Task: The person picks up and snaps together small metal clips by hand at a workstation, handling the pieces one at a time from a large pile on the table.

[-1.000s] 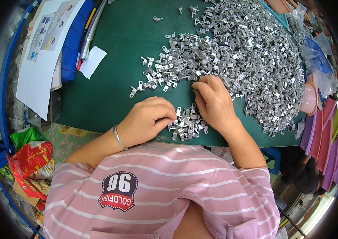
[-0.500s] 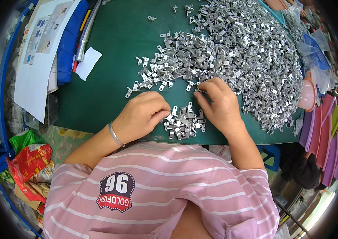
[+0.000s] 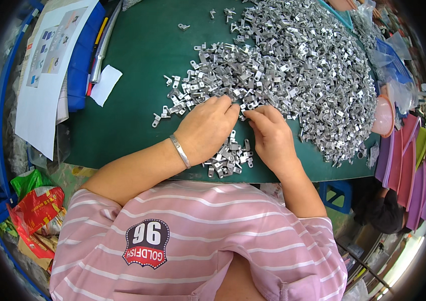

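Small bent silver metal brackets with holes form a large heap [image 3: 313, 70] on the green table. A smaller pile of metal brackets [image 3: 229, 159] lies near the table's front edge, partly behind my left hand. My left hand [image 3: 207, 125], with a silver bangle on its wrist, reaches over to the heap's near edge. Its fingers are curled together, and their tips are hidden. Close beside it, my right hand [image 3: 274, 134] pinches with thumb and forefinger at a metal bracket [image 3: 243, 117] on the heap's near edge.
At the left stand a blue bin [image 3: 77, 83], a white printed sheet [image 3: 47, 75] and a torn paper scrap [image 3: 106, 85]. A few loose brackets [image 3: 184, 26] lie at the back. A pink bowl [image 3: 384, 116] sits at the right edge; a blue stool [image 3: 335, 195] stands below.
My left hand has moved forward and right, from the small pile to the heap's edge next to my right hand. My right hand has shifted slightly, thumb and forefinger now closed together.
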Tool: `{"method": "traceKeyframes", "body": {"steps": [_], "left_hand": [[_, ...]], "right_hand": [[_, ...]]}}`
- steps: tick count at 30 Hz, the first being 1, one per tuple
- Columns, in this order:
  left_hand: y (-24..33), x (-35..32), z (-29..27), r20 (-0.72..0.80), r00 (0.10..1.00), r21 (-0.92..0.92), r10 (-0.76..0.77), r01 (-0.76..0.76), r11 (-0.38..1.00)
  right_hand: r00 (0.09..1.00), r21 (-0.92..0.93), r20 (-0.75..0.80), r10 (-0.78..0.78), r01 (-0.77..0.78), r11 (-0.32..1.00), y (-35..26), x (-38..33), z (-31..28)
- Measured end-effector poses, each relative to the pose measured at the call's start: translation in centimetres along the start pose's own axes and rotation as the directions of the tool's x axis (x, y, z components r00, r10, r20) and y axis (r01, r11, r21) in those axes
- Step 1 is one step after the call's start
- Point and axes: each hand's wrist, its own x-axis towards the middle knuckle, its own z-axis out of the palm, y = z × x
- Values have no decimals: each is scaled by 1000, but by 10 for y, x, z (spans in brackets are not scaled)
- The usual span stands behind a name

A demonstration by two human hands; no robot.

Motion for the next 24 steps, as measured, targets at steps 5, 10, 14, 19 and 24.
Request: {"method": "traceKeyframes", "body": {"steps": [5, 10, 14, 19, 24], "left_hand": [[-5, -2, 1, -41, 999, -3, 36, -36, 999], [6, -6, -14, -37, 968, -537, -247, 189, 822], [-2, -16, -19, 350, 859, -894, -375, 426, 141], [-6, -24, -16, 430, 832, -901, -351, 420, -109], [-7, -26, -19, 479, 809, -878, -341, 433, -205]], "right_hand": [[998, -162, 38, -51, 56, 985, 3, -2, 3], [979, 363, 103, 176, -202, 910, -3, -6, -5], [802, 699, 464, 376, -592, 400, -8, -7, -12], [783, 745, 509, 357, -608, 273, -8, -8, -12], [780, 760, 525, 340, -610, 226, -7, -9, -12]]}}
